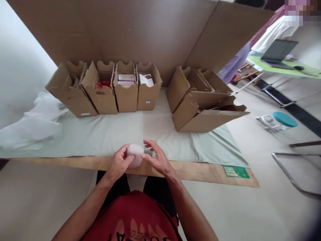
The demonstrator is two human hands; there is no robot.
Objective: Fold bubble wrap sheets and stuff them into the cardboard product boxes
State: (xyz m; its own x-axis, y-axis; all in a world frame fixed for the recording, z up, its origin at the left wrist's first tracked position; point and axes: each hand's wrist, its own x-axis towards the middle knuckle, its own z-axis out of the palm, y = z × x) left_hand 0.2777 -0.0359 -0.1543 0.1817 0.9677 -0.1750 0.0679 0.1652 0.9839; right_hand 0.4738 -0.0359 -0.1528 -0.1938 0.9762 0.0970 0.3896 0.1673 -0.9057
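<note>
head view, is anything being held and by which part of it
The left hand holds the white bundle by its left side, between thumb and fingers. The right hand is open at the bundle's right side; thumb contact there is unclear.

A wood-coloured table is covered for most of its depth by a pale green cloth, which is creased toward the right; along the front a strip of bare wood is left exposed. Near the strip's right end, a green label is seen flat on the wood. On the cloth's far side, four open cardboard boxes are lined up side by side, the leftmost set at a slant. Farther right, a cluster of open cardboard cartons is placed, apart from the row. At the left end, translucent white sheeting is heaped loosely.
</note>
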